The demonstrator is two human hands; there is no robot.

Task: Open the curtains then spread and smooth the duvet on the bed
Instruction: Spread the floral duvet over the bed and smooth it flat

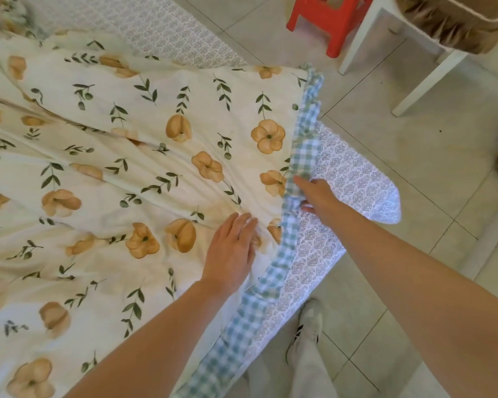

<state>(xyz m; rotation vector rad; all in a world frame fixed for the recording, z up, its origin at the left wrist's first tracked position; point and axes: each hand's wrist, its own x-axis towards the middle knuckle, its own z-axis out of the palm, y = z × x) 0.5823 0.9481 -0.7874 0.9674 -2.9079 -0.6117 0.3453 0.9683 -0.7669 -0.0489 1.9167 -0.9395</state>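
A cream duvet printed with orange flowers and green leaves covers most of the bed, creased in long folds running left. Its green-and-white gingham border runs along the right edge. My left hand lies flat on the duvet near that edge, fingers straight. My right hand pinches the gingham border between thumb and fingers. The bed's white patterned sheet shows beneath at the corner. No curtains are in view.
A red plastic stool and a white chair with a brown cushion stand on the tiled floor beyond the bed corner. My foot in a white shoe is beside the bed. Yellow and grey items lie at the right edge.
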